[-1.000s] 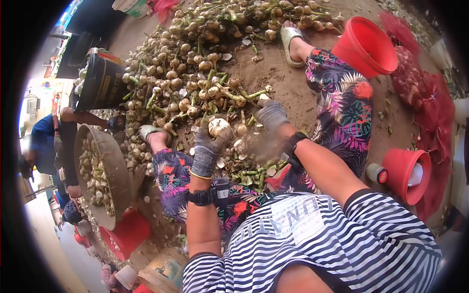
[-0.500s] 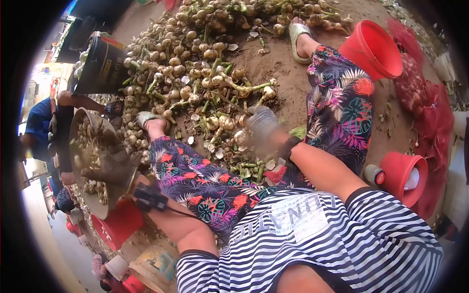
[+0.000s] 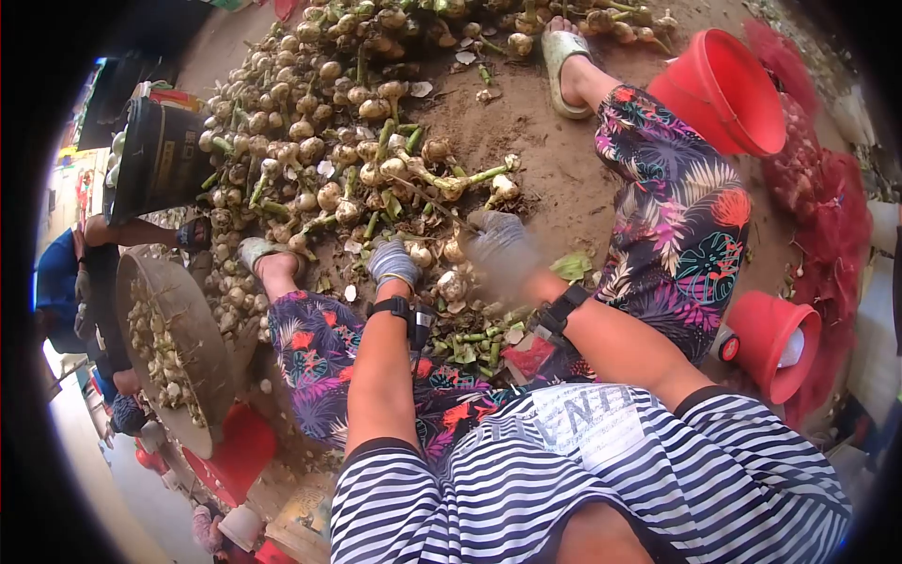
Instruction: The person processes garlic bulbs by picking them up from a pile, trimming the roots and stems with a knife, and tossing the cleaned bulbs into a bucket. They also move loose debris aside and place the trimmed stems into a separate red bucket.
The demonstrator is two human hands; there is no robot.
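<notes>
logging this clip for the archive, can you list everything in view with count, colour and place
garlic bulbs: a large heap, pale tan with green stalks, on the dirt ahead
black bucket: one, tipped, left of the heap, bulbs inside
round basin: one, grey-brown, far left, holding bulbs
red buckets: two seen clearly, upper right and lower right
red mesh sacks: a pile, right edge
co-worker in blue: one, far left edge
floral trousers: one pair, multicoloured, on the person's legs
sandals: two, pale green, on the feet
left hand: grey glove, down among bulbs; grip not visible
right hand: grey glove, blurred, beside the left
</notes>
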